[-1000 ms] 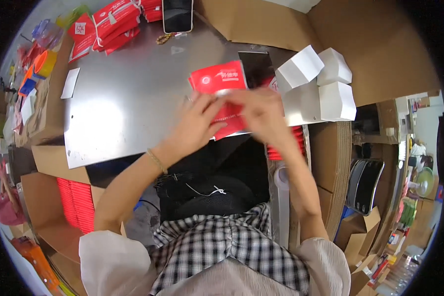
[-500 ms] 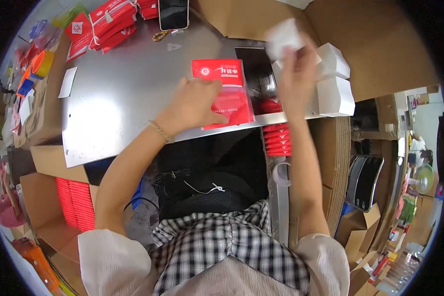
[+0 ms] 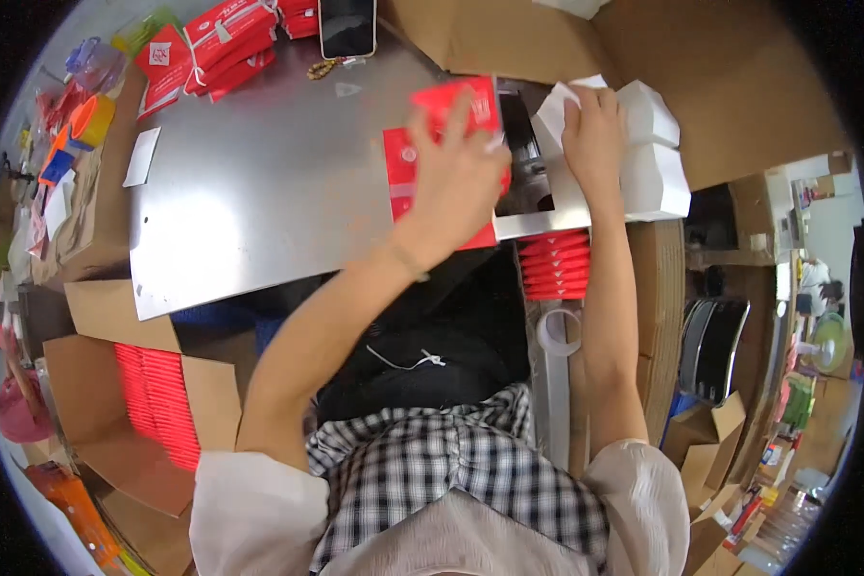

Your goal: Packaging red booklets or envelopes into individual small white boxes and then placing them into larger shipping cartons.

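My left hand (image 3: 451, 182), blurred by motion, has its fingers over a raised, tilted red packet (image 3: 485, 96) and appears to grip it. Under that hand another flat red packet (image 3: 399, 178) lies at the front edge of the metal table. My right hand (image 3: 597, 134) is closed on a white folded paper piece (image 3: 550, 120), its thumb and fingertips at the paper's top. Right beside that hand, white paper stacks (image 3: 655, 182) stand against a cardboard wall. The exact grip of the left fingers is partly hidden.
Bundled red packets (image 3: 235, 48) and a phone (image 3: 348, 29) lie at the table's back. A dark panel (image 3: 526, 182) sits between my hands. Stacked red packets (image 3: 555, 267) and a tape roll (image 3: 559, 332) are below the edge. An open carton (image 3: 96, 413) stands at left.
My left hand has moved right and up, with a red packet now raised beneath its fingers. My right hand has come down slightly with the white paper, beside the white stacks.
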Motion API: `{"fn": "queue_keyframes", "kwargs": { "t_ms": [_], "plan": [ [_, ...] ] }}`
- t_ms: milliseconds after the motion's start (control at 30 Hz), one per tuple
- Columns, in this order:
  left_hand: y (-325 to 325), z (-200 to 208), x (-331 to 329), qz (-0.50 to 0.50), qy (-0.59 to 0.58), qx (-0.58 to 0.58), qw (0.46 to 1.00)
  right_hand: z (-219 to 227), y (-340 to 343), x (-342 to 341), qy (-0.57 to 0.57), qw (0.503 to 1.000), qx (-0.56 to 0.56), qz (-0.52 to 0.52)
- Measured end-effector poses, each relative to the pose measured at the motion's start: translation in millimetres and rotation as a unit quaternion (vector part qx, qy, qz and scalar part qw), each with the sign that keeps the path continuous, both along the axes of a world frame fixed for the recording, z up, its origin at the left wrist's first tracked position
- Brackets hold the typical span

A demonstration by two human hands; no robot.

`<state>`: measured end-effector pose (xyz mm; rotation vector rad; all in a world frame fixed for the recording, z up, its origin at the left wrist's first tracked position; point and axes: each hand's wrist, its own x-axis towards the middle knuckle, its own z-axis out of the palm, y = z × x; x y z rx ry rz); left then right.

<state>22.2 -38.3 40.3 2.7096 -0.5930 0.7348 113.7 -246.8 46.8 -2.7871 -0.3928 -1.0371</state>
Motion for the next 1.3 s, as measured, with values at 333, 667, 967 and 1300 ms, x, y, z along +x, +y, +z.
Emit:
{"fn": "queue_keyframes", "kwargs": {
  "t_ms": [333,667,967,1300],
  "plan": [
    [53.9,-37.2,-35.3,0.014,0.018,-0.003,1.000,20.1,4.7,-18.4,-0.067,0.995,-0.021,0.073],
    [79.1,-35.0,-13.3,-0.077,0.094,-0.027,0.992,-46.0,77.4,-104.5,0.167,0.906,0.011,0.388],
    [65.3,-13.7,-45.5,-0.099,0.094,-0.030,0.990,15.0,18.5,-42.7,-0.068,0.992,-0.075,-0.071],
    [51.6,-12.4,-23.7,-0.054,0.187,-0.091,0.977,11.0,-29.1,-5.1,0.088,0.987,0.110,0.076]
  ]
}}
